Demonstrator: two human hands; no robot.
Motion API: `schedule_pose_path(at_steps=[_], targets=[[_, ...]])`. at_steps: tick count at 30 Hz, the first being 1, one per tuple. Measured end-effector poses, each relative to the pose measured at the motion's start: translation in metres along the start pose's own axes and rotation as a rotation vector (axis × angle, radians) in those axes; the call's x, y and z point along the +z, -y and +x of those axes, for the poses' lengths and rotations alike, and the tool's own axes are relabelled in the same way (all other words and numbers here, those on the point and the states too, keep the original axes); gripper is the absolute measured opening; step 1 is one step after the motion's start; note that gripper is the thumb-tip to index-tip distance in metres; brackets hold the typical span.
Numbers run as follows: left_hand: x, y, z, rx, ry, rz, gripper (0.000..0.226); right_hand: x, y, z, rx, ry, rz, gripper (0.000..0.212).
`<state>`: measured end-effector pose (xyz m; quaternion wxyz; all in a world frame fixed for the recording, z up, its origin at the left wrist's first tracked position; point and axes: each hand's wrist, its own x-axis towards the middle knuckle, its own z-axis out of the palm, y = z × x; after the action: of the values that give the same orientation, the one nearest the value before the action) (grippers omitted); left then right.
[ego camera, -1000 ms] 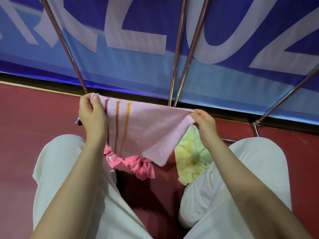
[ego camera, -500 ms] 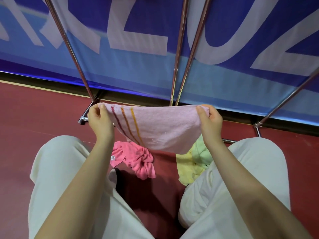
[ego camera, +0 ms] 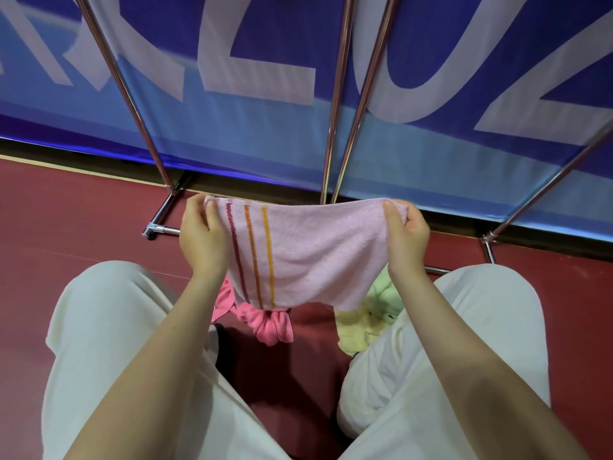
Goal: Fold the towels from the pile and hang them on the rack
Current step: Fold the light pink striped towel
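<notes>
A pale pink towel (ego camera: 308, 254) with three red, orange and yellow stripes hangs stretched between my hands above the floor. My left hand (ego camera: 202, 237) pinches its upper left corner and my right hand (ego camera: 406, 234) pinches its upper right corner. Below it on the floor lie a crumpled bright pink towel (ego camera: 268, 323) and a yellow-green towel (ego camera: 368, 323), both partly hidden by the held towel. The metal rack (ego camera: 335, 104) rises just behind the towel, its tubes slanting upward.
My knees in white trousers (ego camera: 109, 327) frame the pile on both sides. The rack's base bars (ego camera: 162, 229) lie on the red floor (ego camera: 66, 220). A blue banner (ego camera: 265, 134) with large pale letters stands behind the rack.
The towel went from hanging slack with a drooping corner to being spread flat and wide between both hands. My right hand moved up and to the right; my left hand shifted slightly lower.
</notes>
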<state>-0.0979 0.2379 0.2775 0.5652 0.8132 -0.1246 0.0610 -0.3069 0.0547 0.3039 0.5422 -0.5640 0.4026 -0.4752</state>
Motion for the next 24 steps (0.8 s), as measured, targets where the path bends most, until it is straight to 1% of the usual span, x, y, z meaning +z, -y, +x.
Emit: schedule_pose_path(at_steps=[3,6,10,13,16,17,18,21,22,24], targets=[[-0.003,-0.002,0.001,-0.037,-0.048,0.022,0.027,0.001,0.002,-0.002,-0.007,0.017,-0.014,0.016],[-0.004,-0.002,0.003,-0.138,-0.077,0.027,0.029,0.003,0.002,-0.008,-0.02,0.064,-0.04,0.018],[-0.005,0.003,0.005,-0.183,-0.107,0.065,0.03,0.005,-0.001,-0.017,-0.032,0.113,-0.049,0.019],[-0.003,0.007,0.008,-0.19,-0.084,0.041,0.028,0.006,0.0,-0.02,-0.042,0.128,-0.046,0.019],[0.002,0.005,0.008,-0.156,-0.01,-0.085,0.025,0.005,0.001,-0.02,-0.031,0.124,-0.028,0.018],[0.003,0.003,0.006,-0.123,0.023,-0.08,0.023,0.004,0.002,-0.019,-0.024,0.121,-0.022,0.017],[0.003,0.002,0.003,-0.053,0.058,-0.031,0.023,0.003,0.002,-0.018,-0.019,0.117,-0.021,0.016],[0.002,0.002,-0.004,0.271,0.194,0.302,0.021,-0.001,0.002,-0.013,-0.013,0.066,-0.039,0.015],[0.001,0.003,-0.005,0.339,0.228,0.399,0.02,-0.003,0.001,-0.012,-0.009,0.037,-0.049,0.014],[0.0,0.009,-0.003,0.378,0.246,0.511,0.019,-0.006,0.0,-0.009,0.0,-0.02,-0.061,0.011]])
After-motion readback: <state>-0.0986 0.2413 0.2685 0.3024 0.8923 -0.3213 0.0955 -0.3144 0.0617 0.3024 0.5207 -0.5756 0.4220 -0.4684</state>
